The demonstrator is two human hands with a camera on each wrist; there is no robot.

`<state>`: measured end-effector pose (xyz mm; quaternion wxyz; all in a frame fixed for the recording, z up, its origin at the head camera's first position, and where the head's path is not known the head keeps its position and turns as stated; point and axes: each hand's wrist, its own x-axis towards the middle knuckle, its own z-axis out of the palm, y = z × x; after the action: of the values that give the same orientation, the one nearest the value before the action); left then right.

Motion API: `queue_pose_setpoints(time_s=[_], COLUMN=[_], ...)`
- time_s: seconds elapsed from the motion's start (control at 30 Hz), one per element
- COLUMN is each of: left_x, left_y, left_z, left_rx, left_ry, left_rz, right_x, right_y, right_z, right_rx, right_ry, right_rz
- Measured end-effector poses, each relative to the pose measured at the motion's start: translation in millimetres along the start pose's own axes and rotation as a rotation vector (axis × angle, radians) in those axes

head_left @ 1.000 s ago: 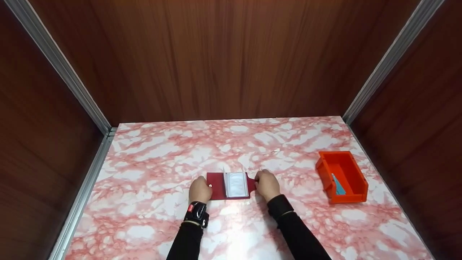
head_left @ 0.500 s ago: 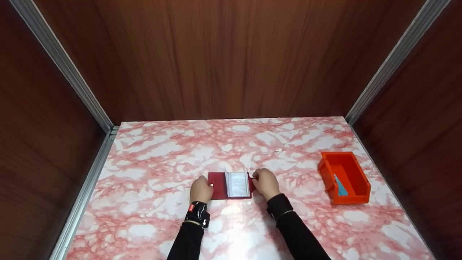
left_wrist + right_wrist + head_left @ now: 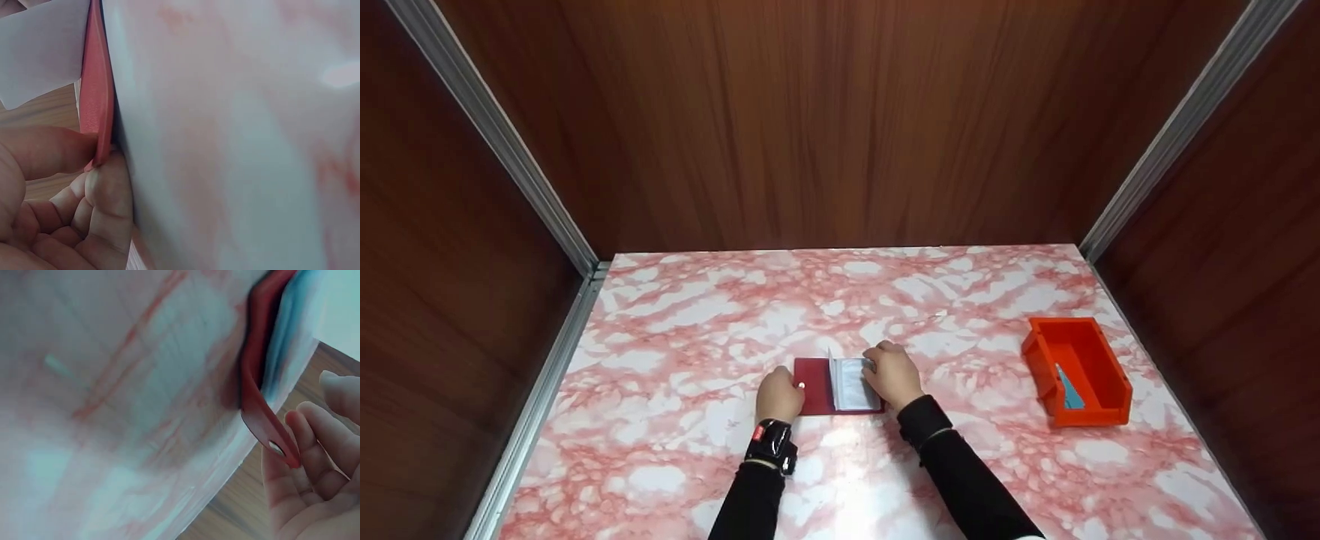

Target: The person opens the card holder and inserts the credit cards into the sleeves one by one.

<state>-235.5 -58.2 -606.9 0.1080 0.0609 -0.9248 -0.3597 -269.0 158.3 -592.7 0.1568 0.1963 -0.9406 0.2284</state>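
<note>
A red card holder (image 3: pixel 813 375) lies unfolded on the table, its clear plastic sleeves (image 3: pixel 855 386) fanned in the middle. At its left edge my left hand (image 3: pixel 778 394) pinches the red cover (image 3: pixel 97 84) between thumb and index finger, clearest in the left wrist view. My right hand (image 3: pixel 895 371) is over the right side of the sleeves. In the right wrist view a closing tab (image 3: pixel 264 419) with a metal snap (image 3: pixel 276 448) reaches my right fingers (image 3: pixel 318 455). The thumb stands apart from them, and no grip on the tab shows.
On the right of the marbled table (image 3: pixel 675 435) stands an orange bin (image 3: pixel 1091 416) with a light blue triangular piece (image 3: pixel 1069 390) inside. Brown wood panels (image 3: pixel 840 127) with metal profiles enclose the back and sides.
My right hand has left its hold at the tab's end and moved left over the sleeves. The left hand keeps its pinch on the card holder's left edge.
</note>
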Motion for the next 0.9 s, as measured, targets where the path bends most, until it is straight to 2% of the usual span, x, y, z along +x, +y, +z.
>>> queue_pose_setpoints(time_s=[0.3,0.57,0.9], left_x=[0.3,-0.3,-0.5], left_y=[1.7,-0.5,0.1], left_z=[0.5,0.6,-0.8], left_rx=[0.009,0.009,0.009], left_ry=[0.000,0.023,0.008], left_rz=[-0.007,0.027,0.011], right_x=[-2.6,-4.1,-5.8], right_y=[-0.9,-2.3,-1.7], right_z=[7.7,10.9,12.1], right_rx=[-0.051,-0.104,-0.103], right_ry=[0.016,0.016,0.011], right_rz=[0.008,0.010,-0.017])
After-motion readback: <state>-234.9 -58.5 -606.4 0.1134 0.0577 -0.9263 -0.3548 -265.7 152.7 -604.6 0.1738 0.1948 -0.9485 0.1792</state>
